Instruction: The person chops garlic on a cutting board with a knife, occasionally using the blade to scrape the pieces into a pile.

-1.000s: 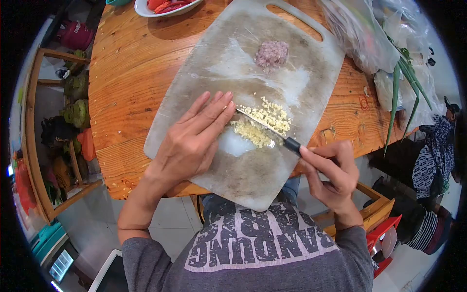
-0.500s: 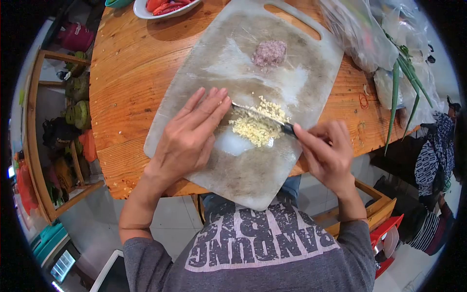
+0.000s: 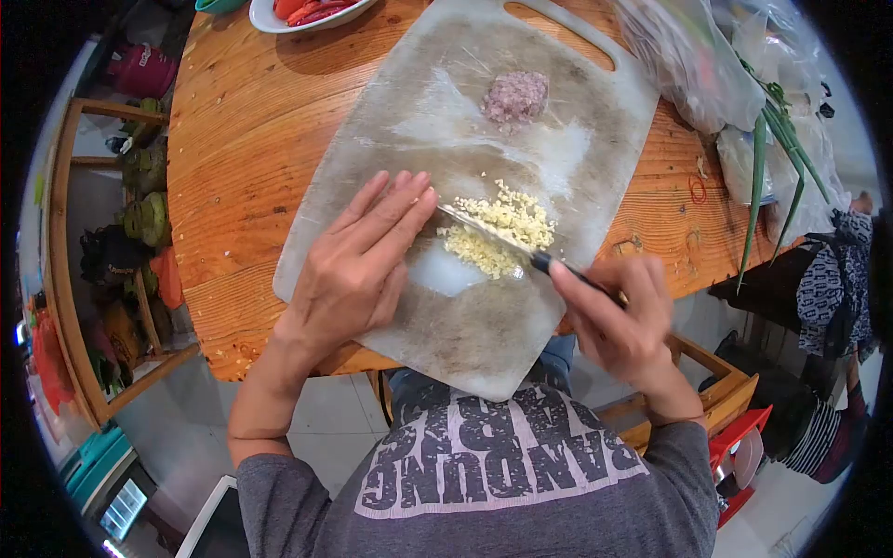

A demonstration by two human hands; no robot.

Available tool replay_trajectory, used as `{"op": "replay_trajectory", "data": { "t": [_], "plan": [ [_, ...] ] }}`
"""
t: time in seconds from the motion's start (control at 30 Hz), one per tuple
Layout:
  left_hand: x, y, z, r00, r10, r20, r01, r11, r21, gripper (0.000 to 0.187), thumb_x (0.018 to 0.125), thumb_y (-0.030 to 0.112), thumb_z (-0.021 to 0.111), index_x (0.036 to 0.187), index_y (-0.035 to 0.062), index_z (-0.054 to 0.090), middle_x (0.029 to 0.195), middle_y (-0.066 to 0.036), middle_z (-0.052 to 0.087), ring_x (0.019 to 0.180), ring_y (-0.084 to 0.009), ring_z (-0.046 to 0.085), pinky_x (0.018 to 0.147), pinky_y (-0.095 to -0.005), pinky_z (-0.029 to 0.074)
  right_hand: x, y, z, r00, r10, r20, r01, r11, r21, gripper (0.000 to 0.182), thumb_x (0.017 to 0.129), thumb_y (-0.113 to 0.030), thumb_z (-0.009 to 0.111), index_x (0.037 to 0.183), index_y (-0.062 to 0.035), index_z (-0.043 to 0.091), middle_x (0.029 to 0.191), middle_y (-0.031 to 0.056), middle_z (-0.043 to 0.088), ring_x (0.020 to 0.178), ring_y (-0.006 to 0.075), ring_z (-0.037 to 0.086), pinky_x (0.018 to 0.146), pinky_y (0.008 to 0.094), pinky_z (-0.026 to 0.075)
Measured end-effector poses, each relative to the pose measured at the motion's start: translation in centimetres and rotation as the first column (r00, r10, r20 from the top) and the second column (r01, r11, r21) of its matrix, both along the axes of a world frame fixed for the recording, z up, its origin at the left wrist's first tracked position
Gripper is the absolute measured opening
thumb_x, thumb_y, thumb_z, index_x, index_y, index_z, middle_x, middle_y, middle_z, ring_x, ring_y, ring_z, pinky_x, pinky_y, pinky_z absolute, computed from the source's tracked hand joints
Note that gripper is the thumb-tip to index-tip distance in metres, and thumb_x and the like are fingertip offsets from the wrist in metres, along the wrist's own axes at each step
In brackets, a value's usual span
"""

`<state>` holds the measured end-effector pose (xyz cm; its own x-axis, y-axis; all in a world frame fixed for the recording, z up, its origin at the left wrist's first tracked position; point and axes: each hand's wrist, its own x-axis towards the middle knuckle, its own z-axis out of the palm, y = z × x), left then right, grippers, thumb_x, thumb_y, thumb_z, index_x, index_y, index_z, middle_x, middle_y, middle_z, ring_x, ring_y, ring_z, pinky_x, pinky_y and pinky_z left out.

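My right hand is closed round the black handle of a knife. The knife's blade lies across a pile of pale yellow minced garlic on a worn, whitish cutting board. My left hand is open, its fingers stretched out over the board, with the fingertips at or touching the blade's tip. Farther up the board sits a small mound of pinkish, finely chopped food, which resembles shallot.
A white bowl of red chillies stands at the far edge of the wooden table. Plastic bags and green onion leaves lie at right, near a red rubber band. Wooden shelving stands left of the table.
The knife's handle end has swung slightly toward me and to the left, together with my right hand. My left hand stays almost in place at the blade's tip.
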<state>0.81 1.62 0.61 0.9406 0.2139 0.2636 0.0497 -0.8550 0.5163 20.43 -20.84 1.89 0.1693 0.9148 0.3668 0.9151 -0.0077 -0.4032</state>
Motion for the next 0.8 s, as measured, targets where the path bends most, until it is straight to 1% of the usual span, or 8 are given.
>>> {"op": "replay_trajectory", "data": {
  "t": [0.1, 0.23, 0.37, 0.5, 0.53, 0.63, 0.73, 0.8],
  "plan": [
    [0.0, 0.3, 0.0, 1.0, 0.02, 0.016, -0.02, 0.999, 0.028, 0.06, 0.074, -0.01, 0.051, 0.133, -0.0067, 0.06, 0.139, -0.022, 0.059, 0.133, -0.0362, 0.055, 0.117, -0.0501, 0.037, 0.8, 0.6, 0.2, 1.0, 0.021, 0.013, -0.022, 1.0, 0.022, 0.051, 0.067, 0.001, 0.077, 0.116, -0.0115, 0.076, 0.08, 0.0049, 0.055, 0.07, 0.0209, 0.048, 0.057, 0.0323, 0.039],
    [0.0, -0.1, -0.1, 1.0, 0.012, 0.009, -0.012, 1.0, 0.009, 0.062, 0.073, -0.011, 0.052, 0.134, -0.0065, 0.06, 0.14, -0.022, 0.059, 0.133, -0.0363, 0.055, 0.117, -0.0504, 0.037, 0.5, 0.6, 0.8, 1.0, 0.0, 0.009, 0.0, 0.999, 0.047, 0.048, 0.069, 0.003, 0.078, 0.115, -0.0111, 0.076, 0.079, 0.0042, 0.055, 0.069, 0.0198, 0.048, 0.056, 0.032, 0.039],
    [0.1, 0.1, 0.0, 1.0, 0.021, 0.022, -0.022, 0.999, 0.033, 0.062, 0.072, -0.011, 0.052, 0.134, -0.0055, 0.06, 0.141, -0.022, 0.058, 0.133, -0.036, 0.055, 0.118, -0.0505, 0.037, 0.9, 1.0, -0.5, 0.998, -0.001, -0.057, 0.003, 0.999, 0.041, 0.047, 0.068, 0.003, 0.079, 0.113, -0.0106, 0.077, 0.078, 0.0032, 0.054, 0.068, 0.0188, 0.047, 0.055, 0.0311, 0.038],
    [-0.3, -0.3, -0.2, 1.0, 0.018, 0.011, -0.019, 1.0, 0.009, 0.061, 0.074, -0.01, 0.052, 0.134, -0.0051, 0.06, 0.14, -0.021, 0.059, 0.134, -0.0356, 0.055, 0.117, -0.0501, 0.037, -0.1, 0.5, 1.5, 1.0, 0.001, 0.007, -0.001, 0.999, 0.032, 0.045, 0.069, 0.003, 0.078, 0.112, -0.0097, 0.077, 0.077, 0.0034, 0.053, 0.068, 0.0194, 0.048, 0.057, 0.0321, 0.039],
    [-0.3, -0.1, -0.3, 1.0, 0.019, 0.023, -0.019, 1.0, 0.021, 0.06, 0.074, -0.01, 0.052, 0.134, -0.0052, 0.06, 0.14, -0.021, 0.059, 0.134, -0.0355, 0.055, 0.117, -0.05, 0.037, -0.4, 0.5, 0.6, 0.999, -0.025, -0.035, 0.024, 0.999, -0.025, 0.046, 0.068, 0.003, 0.078, 0.112, -0.0096, 0.077, 0.078, 0.0031, 0.054, 0.068, 0.0198, 0.047, 0.057, 0.0322, 0.039],
    [-0.1, -0.1, -0.3, 0.999, 0.015, 0.037, -0.016, 1.0, 0.005, 0.06, 0.075, -0.009, 0.051, 0.133, -0.0053, 0.06, 0.139, -0.021, 0.06, 0.134, -0.0351, 0.055, 0.117, -0.0501, 0.037, -0.5, 0.1, 0.9, 0.999, -0.037, 0.014, 0.036, 0.998, 0.054, 0.049, 0.066, 0.002, 0.078, 0.113, -0.0103, 0.077, 0.078, 0.0028, 0.055, 0.068, 0.0201, 0.047, 0.057, 0.0318, 0.038],
    [-0.3, -0.1, -0.2, 1.0, 0.015, 0.02, -0.015, 1.0, -0.005, 0.06, 0.074, -0.009, 0.051, 0.133, -0.0054, 0.06, 0.139, -0.021, 0.06, 0.134, -0.035, 0.054, 0.118, -0.0502, 0.036, -0.1, 0.3, -0.7, 1.0, -0.025, -0.013, 0.025, 0.999, 0.038, 0.05, 0.065, 0.001, 0.079, 0.114, -0.011, 0.077, 0.078, 0.0028, 0.056, 0.068, 0.0201, 0.048, 0.057, 0.0313, 0.038],
    [-0.1, 0.1, -0.2, 0.999, 0.017, 0.031, -0.017, 1.0, 0.002, 0.06, 0.074, -0.009, 0.051, 0.133, -0.0055, 0.06, 0.139, -0.021, 0.059, 0.134, -0.035, 0.054, 0.118, -0.0503, 0.036, 0.0, 0.3, 1.0, 0.998, -0.003, 0.056, 0.0, 0.998, 0.062, 0.051, 0.065, 0.001, 0.079, 0.114, -0.0116, 0.077, 0.078, 0.0027, 0.056, 0.068, 0.0197, 0.048, 0.057, 0.0308, 0.038]
  ]
}}
